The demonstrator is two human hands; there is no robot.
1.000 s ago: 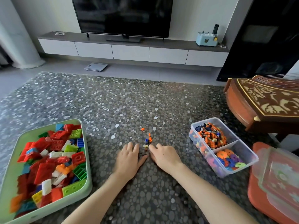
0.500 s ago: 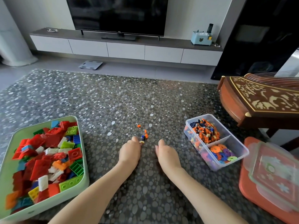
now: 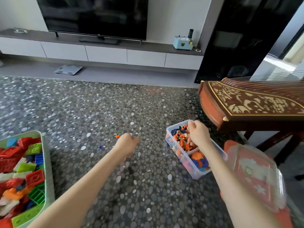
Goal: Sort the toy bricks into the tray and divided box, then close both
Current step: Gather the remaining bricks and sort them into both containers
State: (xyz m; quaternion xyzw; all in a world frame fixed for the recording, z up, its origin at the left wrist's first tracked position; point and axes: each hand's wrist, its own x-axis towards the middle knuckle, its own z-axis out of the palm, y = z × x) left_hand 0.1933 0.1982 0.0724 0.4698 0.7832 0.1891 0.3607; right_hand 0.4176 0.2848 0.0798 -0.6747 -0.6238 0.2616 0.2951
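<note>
Head view: my right hand (image 3: pixel 198 134) hangs over the far compartment of the clear plastic divided box (image 3: pixel 194 170) near the right edge of the pebble-patterned rug (image 3: pixel 98 112), presumably to drop small bricks. Fingers curled; contents unreadable. My left hand (image 3: pixel 127 142) is curled beside the tiny orange toy brick (image 3: pixel 117 136); I cannot tell its grip either.

The green tray (image 3: pixel 47 170) at 8 o'clock lies open, heaped with big bricks (image 3: pixel 24 175). The clear divided box (image 3: pixel 185 163) at 4 o'clock is open, both compartments filled. Loose small bricks (image 3: pixel 117 136) lie between them.
</note>
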